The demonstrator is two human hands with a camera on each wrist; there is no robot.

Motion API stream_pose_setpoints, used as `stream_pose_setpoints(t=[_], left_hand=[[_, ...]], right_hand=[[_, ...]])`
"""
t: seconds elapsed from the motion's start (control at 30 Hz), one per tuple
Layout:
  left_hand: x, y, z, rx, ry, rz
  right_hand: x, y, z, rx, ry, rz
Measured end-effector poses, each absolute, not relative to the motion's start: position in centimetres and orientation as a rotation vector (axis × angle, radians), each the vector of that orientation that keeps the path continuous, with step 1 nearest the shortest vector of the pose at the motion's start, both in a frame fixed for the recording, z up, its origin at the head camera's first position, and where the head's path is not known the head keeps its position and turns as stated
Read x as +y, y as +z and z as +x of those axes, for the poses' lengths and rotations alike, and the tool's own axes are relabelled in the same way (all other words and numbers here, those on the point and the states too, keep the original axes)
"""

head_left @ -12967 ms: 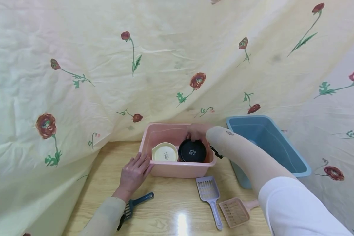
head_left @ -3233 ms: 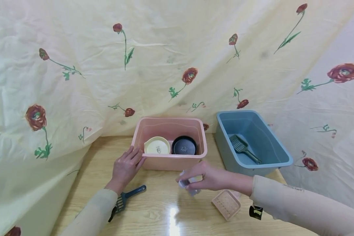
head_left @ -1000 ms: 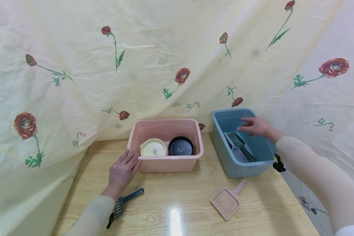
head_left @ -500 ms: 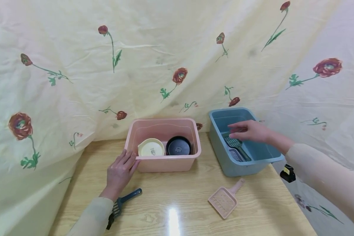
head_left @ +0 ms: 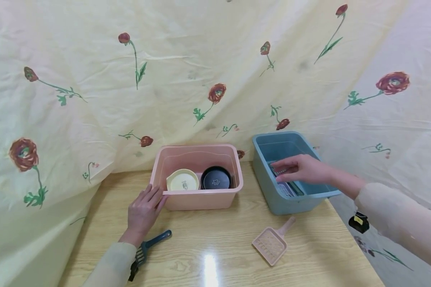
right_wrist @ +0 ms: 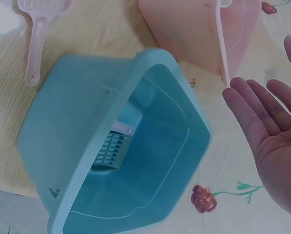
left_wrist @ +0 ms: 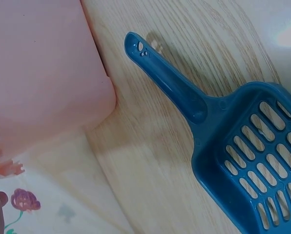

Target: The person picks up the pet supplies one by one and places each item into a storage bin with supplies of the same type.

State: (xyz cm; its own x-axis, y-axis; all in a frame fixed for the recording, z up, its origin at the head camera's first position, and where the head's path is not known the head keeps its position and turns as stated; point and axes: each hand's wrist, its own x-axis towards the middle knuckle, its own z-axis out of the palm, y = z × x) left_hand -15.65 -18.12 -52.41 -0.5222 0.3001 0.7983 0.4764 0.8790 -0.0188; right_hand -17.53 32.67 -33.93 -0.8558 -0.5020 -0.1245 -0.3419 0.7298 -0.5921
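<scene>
Judging the mid-frame pink bin (head_left: 201, 202) light, stiff, best rim-held, we can't tell if our left hand (head_left: 142, 212) grips; right hand (head_left: 306, 169) extended, empty.

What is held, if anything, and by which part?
The left hand grips the pink bin by its near left rim corner; the right hand holds nothing.

Bright, diffuse light fills the head view, with a white glare streak on the desk (head_left: 186, 247) and a soft shadow below the right sleeve (head_left: 398, 223). Both wrist views look dimmer and greyer, each with a blown-out patch in an upper corner; the blue tub (right_wrist: 157, 158) is shaded inside.
</scene>
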Motion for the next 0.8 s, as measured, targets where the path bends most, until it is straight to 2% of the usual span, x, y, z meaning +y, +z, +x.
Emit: stream_pose_setpoints(t=[0.8], left_hand=[[-18.4,-52.0,-15.8,-2.154,-0.135,-0.645]], right_hand=[[30.5,-38.1,-14.8,2.408,-0.803,-0.889]])
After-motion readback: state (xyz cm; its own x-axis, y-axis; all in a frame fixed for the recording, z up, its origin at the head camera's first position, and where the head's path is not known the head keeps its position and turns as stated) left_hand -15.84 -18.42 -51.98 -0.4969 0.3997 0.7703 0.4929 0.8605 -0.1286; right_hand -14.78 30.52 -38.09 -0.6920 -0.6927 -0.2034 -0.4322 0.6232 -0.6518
